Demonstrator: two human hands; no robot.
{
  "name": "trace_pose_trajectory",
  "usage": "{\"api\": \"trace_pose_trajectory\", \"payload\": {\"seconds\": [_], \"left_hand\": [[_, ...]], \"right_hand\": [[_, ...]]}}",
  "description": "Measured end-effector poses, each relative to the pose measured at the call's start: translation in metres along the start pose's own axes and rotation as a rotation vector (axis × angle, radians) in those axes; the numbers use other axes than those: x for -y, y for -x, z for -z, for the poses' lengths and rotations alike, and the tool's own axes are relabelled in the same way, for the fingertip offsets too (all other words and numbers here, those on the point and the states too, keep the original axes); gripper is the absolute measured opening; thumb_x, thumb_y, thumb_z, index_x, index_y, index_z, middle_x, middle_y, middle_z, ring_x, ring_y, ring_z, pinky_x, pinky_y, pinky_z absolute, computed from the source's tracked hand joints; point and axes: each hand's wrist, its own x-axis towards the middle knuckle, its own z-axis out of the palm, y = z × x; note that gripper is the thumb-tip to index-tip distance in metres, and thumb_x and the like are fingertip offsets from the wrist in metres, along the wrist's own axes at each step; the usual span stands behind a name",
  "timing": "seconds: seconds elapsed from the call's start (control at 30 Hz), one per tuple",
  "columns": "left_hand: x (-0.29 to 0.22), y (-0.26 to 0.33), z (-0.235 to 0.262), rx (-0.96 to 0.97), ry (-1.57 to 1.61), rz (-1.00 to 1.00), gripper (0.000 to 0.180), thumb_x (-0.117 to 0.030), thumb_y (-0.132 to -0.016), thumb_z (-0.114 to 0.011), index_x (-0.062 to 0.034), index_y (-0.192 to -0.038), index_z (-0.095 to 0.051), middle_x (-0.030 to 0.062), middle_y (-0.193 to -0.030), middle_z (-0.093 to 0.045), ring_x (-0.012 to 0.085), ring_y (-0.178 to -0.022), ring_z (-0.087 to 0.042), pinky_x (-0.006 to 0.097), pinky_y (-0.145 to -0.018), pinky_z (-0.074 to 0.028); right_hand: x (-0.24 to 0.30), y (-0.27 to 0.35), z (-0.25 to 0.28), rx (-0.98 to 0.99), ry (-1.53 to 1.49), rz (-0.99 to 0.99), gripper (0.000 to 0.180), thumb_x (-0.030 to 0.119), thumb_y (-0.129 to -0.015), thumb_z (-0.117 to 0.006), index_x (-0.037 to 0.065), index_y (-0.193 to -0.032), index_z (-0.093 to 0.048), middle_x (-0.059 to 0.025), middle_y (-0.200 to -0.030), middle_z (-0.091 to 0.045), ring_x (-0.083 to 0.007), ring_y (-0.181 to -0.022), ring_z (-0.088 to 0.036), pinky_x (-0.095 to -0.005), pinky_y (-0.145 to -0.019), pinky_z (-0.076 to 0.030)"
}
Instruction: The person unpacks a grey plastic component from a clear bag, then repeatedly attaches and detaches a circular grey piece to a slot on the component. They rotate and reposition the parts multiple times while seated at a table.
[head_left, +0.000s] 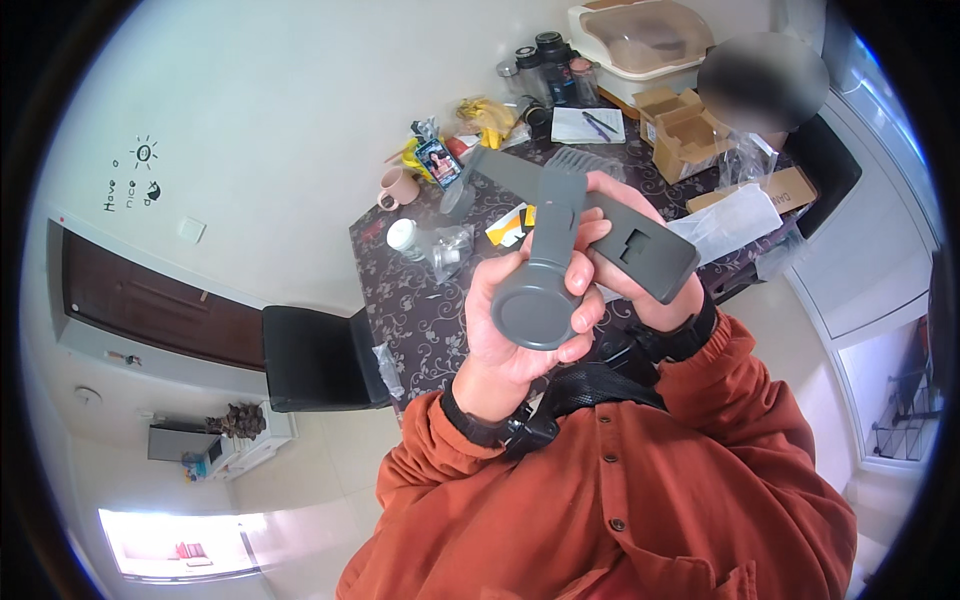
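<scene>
My left hand (pixel 488 335) is closed around a smooth grey plastic piece with a round dish-like end (pixel 537 304). Its flat arm points up, away from me. In my right hand (pixel 672 308) is a dark grey plastic block (pixel 645 247), long and rounded at the corners, with a stepped notch in its face. Behind the upright arm, a flat grey strip (pixel 508 174) slants up to the left; whether it joins the block is hidden. Grey comb-like prongs (pixel 588 160) show just beyond. Both pieces are held above the table, my hands almost touching.
The dark floral table (pixel 420 320) bears a pink mug (pixel 398 188), a white-lidded jar (pixel 402 236), a phone (pixel 437 162), a notepad with pens (pixel 588 126), and several bottles. An open cardboard box (pixel 690 135) stands right, near another person with dark hair. A black chair (pixel 318 358) is left.
</scene>
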Motion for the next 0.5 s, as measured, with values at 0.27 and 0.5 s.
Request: {"api": "trace_pose_trajectory", "payload": {"seconds": [0.27, 0.5], "left_hand": [[0.0, 0.002, 0.021, 0.139, -0.124, -0.008, 0.066, -0.036, -0.09, -0.046, -0.017, -0.149, -0.024, 0.0153, -0.098, -0.051, 0.0301, -0.07, -0.052, 0.033, -0.04, -0.043], [0.005, 0.005, 0.006, -0.052, -0.557, -0.119, 0.064, -0.038, -0.09, -0.045, 0.0004, -0.14, -0.036, 0.0168, -0.101, -0.055, 0.0307, -0.072, -0.058, 0.034, -0.044, -0.049]], "right_hand": [[0.011, 0.001, -0.012, 0.001, -0.696, -0.212, 0.046, -0.014, -0.085, -0.049, 0.001, -0.128, -0.04, -0.006, -0.094, -0.053, -0.007, -0.083, -0.057, -0.02, -0.073, -0.05], [0.012, 0.014, -0.012, -0.14, 0.097, -0.126, 0.03, 0.006, -0.093, -0.05, 0.003, -0.122, -0.042, -0.0041, -0.086, -0.053, -0.0117, -0.072, -0.059, -0.021, -0.061, -0.051]]}}
